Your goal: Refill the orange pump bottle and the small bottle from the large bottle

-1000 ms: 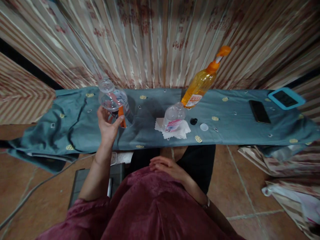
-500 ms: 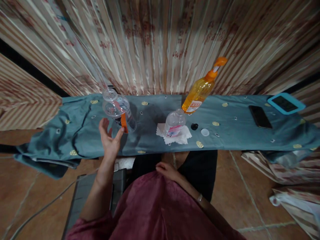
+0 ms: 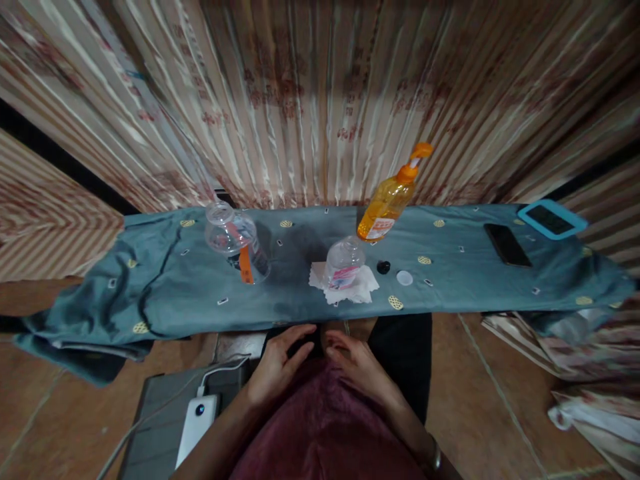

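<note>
My left hand (image 3: pixel 286 358) hovers over my lap by the front edge of the cloth-covered table (image 3: pixel 190 300), its fingers apart and holding nothing. Facing it, my right hand (image 3: pixel 353 357) is likewise empty, with fingers loosely spread. On the left of the table stands a large clear plastic bottle (image 3: pixel 237 243) with an orange label strip and an uncapped mouth. A smaller clear bottle (image 3: pixel 345 260) with a pink label is on a white tissue (image 3: pixel 364 288) in the middle. Behind it stands an orange pump bottle (image 3: pixel 386 203) of amber liquid.
Right of the tissue lie a small black cap (image 3: pixel 383 267) and a white round cap (image 3: pixel 405 278). Farther right are a dark phone (image 3: pixel 507 245) and a blue-framed device (image 3: pixel 552 219). A white power bank (image 3: pixel 197 427) with a cable rests on a dark box (image 3: pixel 150 420) below left.
My left hand has let go of the large clear bottle and drawn back to my lap beside the right hand. The bottle stays standing. My view has tilted slightly.
</note>
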Demonstrator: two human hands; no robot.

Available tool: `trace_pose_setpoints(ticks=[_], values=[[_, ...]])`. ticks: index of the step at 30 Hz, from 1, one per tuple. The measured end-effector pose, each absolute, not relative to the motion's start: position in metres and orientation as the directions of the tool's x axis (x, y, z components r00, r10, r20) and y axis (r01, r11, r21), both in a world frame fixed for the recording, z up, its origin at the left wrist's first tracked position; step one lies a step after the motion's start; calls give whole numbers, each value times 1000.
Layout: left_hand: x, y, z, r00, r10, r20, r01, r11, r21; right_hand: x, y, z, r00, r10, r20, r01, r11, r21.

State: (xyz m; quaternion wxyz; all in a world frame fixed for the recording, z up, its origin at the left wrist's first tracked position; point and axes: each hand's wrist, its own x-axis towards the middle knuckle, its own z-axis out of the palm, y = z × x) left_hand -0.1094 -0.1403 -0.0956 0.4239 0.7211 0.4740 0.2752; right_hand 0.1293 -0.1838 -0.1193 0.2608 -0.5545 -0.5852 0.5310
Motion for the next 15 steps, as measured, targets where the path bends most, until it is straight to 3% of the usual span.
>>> trace_pose_setpoints(ticks=[7, 15], values=[[-78, -84, -97, 222, 948, 226, 327, -291, 899, 175, -162, -115, 69, 991, -113, 340, -129, -932], [-15, -29, -101, 188, 957, 222, 214, -261, 941, 195, -130, -114, 252, 965, 67, 410, -44, -911]])
